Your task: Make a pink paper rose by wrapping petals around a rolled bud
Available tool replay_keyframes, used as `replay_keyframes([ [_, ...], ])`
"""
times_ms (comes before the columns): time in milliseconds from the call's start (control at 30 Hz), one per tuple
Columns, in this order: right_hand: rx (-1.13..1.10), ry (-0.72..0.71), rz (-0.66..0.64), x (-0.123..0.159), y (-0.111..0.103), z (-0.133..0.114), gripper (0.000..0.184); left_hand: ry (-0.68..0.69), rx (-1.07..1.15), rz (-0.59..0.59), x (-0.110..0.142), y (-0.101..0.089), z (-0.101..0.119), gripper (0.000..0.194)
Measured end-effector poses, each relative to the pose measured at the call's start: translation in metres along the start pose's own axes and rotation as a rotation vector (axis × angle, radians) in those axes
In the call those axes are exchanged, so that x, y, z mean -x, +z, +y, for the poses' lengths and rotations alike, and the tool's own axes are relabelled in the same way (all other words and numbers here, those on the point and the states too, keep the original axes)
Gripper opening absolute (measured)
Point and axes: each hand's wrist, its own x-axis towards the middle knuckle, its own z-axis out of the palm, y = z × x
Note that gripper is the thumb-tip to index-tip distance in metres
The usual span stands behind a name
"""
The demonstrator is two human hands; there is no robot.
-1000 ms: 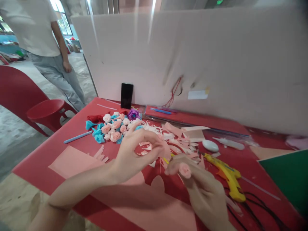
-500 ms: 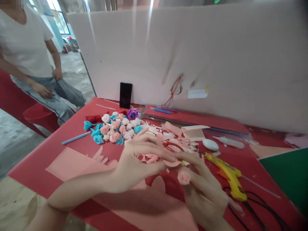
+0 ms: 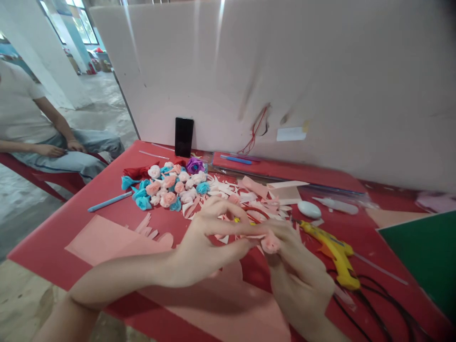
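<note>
My right hand holds a small pink paper rose, its fingers closed round the flower's base. A pink paper petal is pinched between the thumb and fingers of my left hand, its edge against the rose's side. The fingers of both hands meet there and partly hide the petal. Below my hands lies a large sheet of pink paper on the red table. Behind my fingers are red-handled scissors, partly covered.
A pile of white, pink and blue paper roses lies at the back left beside paper scraps. A yellow glue gun with black cables rests at right. A phone leans on the white board. One person sits at left.
The petal in my left hand has come up to the rose in my right hand; before, they were apart. The person at left has gone from standing to sitting on a red chair.
</note>
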Motion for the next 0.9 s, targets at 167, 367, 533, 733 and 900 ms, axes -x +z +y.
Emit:
replay_keyframes([
  [167,-0.04,-0.011,-0.008,-0.0024,0.0017,-0.001,0.023,0.114,-0.124,0.007,0.0009,0.0001,-0.0004,0.013],
  [367,-0.029,-0.006,-0.01,-0.0025,0.003,-0.0014,0.025,0.154,-0.19,0.012,0.0014,-0.001,0.0004,0.013],
  [533,0.003,-0.019,0.008,-0.0044,0.0031,-0.0008,0.021,0.145,-0.194,0.0,0.001,-0.0016,0.003,0.01],
  [733,0.048,-0.03,-0.01,-0.0059,0.003,-0.0012,0.024,0.166,-0.228,0.021,-0.0011,-0.002,0.0025,0.014],
  [900,0.064,-0.011,-0.002,-0.0055,0.0021,-0.0006,0.022,0.167,-0.202,0.03,-0.0025,-0.0014,0.0005,0.018],
])
